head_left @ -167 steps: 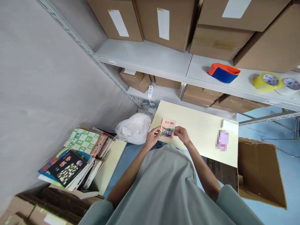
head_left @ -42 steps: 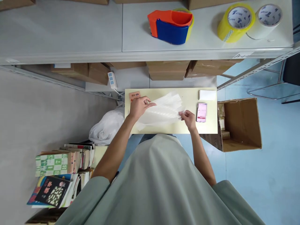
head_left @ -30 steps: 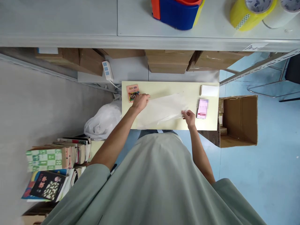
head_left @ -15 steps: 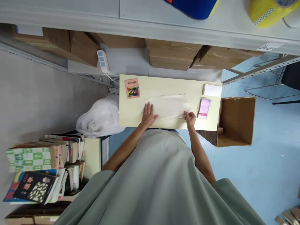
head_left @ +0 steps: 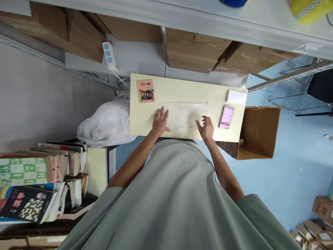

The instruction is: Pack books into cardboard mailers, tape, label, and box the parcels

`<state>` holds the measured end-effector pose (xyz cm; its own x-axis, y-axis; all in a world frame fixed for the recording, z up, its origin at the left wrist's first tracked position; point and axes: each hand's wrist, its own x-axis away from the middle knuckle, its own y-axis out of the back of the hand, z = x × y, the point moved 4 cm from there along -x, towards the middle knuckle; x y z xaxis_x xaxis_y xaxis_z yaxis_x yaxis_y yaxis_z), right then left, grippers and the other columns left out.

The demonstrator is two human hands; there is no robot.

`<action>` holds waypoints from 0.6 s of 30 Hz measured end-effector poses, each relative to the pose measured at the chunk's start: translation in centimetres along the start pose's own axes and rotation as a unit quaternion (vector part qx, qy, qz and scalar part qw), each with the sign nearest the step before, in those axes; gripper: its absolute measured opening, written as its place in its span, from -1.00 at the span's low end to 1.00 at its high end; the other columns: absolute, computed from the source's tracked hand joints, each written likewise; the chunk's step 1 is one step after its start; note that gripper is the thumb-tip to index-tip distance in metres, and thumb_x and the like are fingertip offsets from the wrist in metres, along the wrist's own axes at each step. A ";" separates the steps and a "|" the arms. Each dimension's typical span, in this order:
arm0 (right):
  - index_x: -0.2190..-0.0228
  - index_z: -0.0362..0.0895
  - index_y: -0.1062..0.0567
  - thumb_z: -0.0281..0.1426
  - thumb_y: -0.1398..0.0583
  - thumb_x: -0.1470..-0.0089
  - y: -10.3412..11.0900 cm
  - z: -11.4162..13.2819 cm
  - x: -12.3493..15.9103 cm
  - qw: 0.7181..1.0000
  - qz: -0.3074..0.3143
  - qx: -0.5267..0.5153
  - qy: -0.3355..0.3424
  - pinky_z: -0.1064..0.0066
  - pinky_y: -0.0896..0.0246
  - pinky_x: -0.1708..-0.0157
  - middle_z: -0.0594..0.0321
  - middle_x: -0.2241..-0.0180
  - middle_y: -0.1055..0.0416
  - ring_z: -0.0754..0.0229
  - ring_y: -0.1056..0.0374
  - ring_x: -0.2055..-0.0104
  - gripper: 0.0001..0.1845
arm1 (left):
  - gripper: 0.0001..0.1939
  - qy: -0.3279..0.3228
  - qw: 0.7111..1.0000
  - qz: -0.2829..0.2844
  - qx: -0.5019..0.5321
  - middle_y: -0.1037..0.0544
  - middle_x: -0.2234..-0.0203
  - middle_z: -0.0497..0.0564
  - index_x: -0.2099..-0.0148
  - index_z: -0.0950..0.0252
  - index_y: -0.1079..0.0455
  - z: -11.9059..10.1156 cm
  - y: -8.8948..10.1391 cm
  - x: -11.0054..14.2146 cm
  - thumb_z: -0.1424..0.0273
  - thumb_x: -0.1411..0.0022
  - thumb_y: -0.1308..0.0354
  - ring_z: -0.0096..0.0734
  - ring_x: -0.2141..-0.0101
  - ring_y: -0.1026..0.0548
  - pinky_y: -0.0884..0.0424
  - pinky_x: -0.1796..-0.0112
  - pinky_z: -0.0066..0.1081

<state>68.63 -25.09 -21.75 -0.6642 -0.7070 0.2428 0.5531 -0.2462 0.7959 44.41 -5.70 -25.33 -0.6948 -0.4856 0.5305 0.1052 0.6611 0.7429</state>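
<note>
A thin, whitish translucent sheet [head_left: 182, 114], perhaps a plastic bag, lies flat on the cream tabletop [head_left: 179, 85]. My left hand [head_left: 160, 122] rests on its left end with the fingers spread. Over the sheet's lower right part is my right hand [head_left: 206, 127], its fingers apart and curved, with nothing seen in them. Whether the right fingertips touch the sheet I cannot tell. Beyond my left hand lies a small pink booklet [head_left: 145, 91]. To the right of my right hand are a phone [head_left: 227, 117] with a blurred pink screen and a white box [head_left: 236, 97].
A white plastic bag [head_left: 104, 123] bulges against the table's left side, near stacked books [head_left: 33, 172]. An open cardboard box [head_left: 260, 133] stands at the right. Behind the table, a shelf holds cardboard boxes [head_left: 196, 52] and a power strip [head_left: 110, 56].
My right hand has let go of the sheet's right edge, opened, and moved slightly left. The sheet lies flatter. My left hand stays on it, fingers spread wider. The whole view has shifted.
</note>
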 end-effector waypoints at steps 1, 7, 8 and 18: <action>-0.30 -0.14 -0.47 0.01 -0.22 -0.41 -1.3 2.0 -0.4 0.996 0.046 0.023 0.074 -0.03 -0.35 -0.29 -0.22 -0.27 -0.50 -0.23 -0.43 -0.31 -0.35 | 0.65 0.013 1.000 0.002 0.001 0.42 -0.63 0.52 -0.71 0.39 0.25 -0.3 0.0 -0.1 -0.13 0.08 -0.66 0.61 -0.59 0.29 0.12 -0.47 0.36; -0.58 -0.19 -0.11 0.05 -0.42 -0.24 -9.0 7.8 -2.1 0.919 0.244 0.154 0.268 -0.12 0.37 -0.63 -0.12 -0.67 0.30 -0.27 0.37 -0.71 0.16 | 0.65 0.052 0.999 -0.003 0.009 0.37 -0.64 0.47 -0.72 0.31 0.28 -1.1 -0.2 0.1 -0.14 0.08 -0.65 0.60 -0.58 0.19 0.02 -0.45 0.35; -0.59 -0.18 -0.08 0.08 -0.40 -0.25 -9.3 7.3 -2.1 0.917 0.247 0.159 0.269 -0.11 0.41 -0.64 -0.09 -0.67 0.35 -0.26 0.41 -0.71 0.18 | 0.64 0.053 0.999 -0.007 0.009 0.36 -0.65 0.46 -0.72 0.30 0.27 -0.8 -0.2 0.2 -0.14 0.08 -0.65 0.57 -0.59 0.20 0.02 -0.47 0.32; -0.60 -0.25 -0.03 0.25 -0.12 -0.39 -2.7 -4.1 0.3 0.958 0.155 0.200 0.134 -0.19 0.40 -0.62 -0.20 -0.66 0.37 -0.31 0.40 -0.71 0.13 | 0.71 0.025 1.000 0.003 0.010 0.40 -0.64 0.50 -0.72 0.33 0.26 1.3 -0.3 0.0 -0.10 0.18 -0.71 0.57 -0.59 0.40 0.17 -0.50 0.32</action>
<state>69.02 -27.34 -26.14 -0.3166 -0.8628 0.3943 0.4314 0.2392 0.8699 43.45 -5.12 -26.05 -0.6575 -0.5096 0.5550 0.0941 0.6754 0.7315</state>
